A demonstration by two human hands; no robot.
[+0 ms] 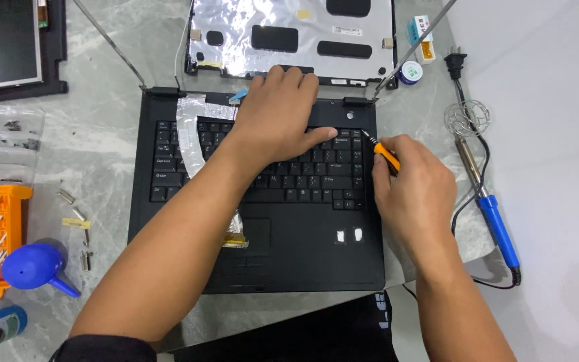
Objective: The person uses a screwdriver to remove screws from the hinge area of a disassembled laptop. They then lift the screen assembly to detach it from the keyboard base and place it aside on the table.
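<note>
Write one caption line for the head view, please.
Left hand presses a laptop keyboard; right hand holds a screwdriver.

left hand (277, 117) flat on laptop keyboard (316, 175) | right hand (413, 184) grips screwdriver (382, 151)

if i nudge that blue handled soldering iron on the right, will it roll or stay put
The soldering iron has a round, slim body, so it would probably roll a little. Its black cord loops beside it and would likely drag and check that roll. The thin metal tip end looks light, so the handle probably swings less.
</note>
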